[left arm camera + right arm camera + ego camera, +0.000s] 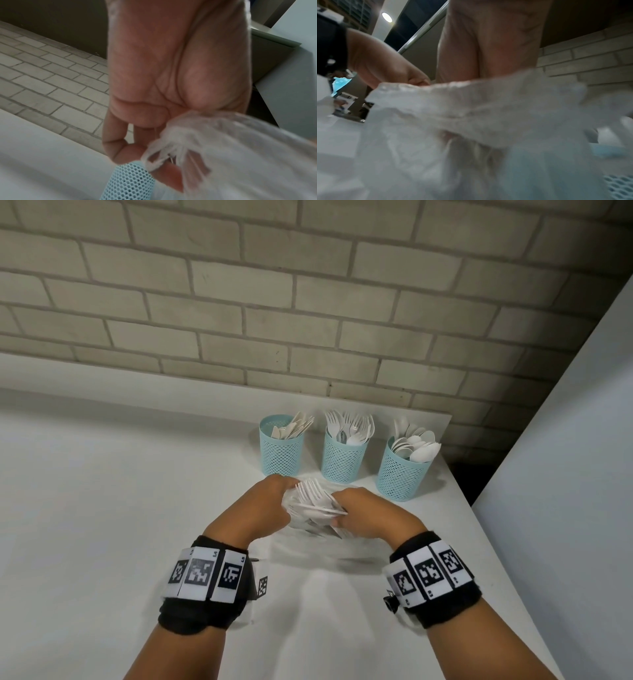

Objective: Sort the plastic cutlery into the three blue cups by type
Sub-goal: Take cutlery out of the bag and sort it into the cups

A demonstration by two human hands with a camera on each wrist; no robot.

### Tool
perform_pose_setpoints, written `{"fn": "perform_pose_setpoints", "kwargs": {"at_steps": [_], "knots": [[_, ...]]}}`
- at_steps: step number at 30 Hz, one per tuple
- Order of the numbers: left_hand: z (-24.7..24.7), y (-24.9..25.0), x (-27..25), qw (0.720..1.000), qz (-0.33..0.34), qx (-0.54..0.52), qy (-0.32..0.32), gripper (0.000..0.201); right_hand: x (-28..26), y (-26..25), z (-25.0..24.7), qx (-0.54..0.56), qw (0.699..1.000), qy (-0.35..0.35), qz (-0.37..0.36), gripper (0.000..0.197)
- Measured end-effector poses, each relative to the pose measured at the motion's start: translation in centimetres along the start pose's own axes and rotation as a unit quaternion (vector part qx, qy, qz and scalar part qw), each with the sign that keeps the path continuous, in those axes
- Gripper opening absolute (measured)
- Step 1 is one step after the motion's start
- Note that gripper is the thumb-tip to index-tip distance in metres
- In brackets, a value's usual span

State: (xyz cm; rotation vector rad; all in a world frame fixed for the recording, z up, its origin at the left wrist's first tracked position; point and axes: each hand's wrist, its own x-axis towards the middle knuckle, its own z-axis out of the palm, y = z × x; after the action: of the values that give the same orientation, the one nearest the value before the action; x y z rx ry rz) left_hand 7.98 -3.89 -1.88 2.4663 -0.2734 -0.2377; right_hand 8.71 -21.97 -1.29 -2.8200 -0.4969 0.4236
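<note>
Left hand (270, 501) and right hand (363, 513) each clutch the clear plastic bag (315, 542), apparently spreading its mouth to free the white forks (315, 498) before the blue cups (344, 453).

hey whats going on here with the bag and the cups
A person is sorting white plastic cutlery. Both hands, left hand and right hand, grip a clear plastic bag over the white table, with a bunch of forks poking out between them. Behind stand three blue cups: the left cup holds what look like knives, the middle cup forks, the right cup spoons.
</note>
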Motion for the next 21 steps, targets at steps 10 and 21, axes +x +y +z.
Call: {"fn": "perform_pose_setpoints", "kwargs": {"at_steps": [10,21], "knots": [[-0.1,-0.5,0.3,0.999,-0.032,-0.029,-0.007,0.058,-1.1,0.5,-2.5,0.062,0.997,-0.03,0.024,0.03],[0.2,2.2,0.0,0.993,-0.006,-0.011,0.115,0.046,-1.4,1.4,-3.9,0.251,0.968,-0.001,-0.007,0.014]]}}
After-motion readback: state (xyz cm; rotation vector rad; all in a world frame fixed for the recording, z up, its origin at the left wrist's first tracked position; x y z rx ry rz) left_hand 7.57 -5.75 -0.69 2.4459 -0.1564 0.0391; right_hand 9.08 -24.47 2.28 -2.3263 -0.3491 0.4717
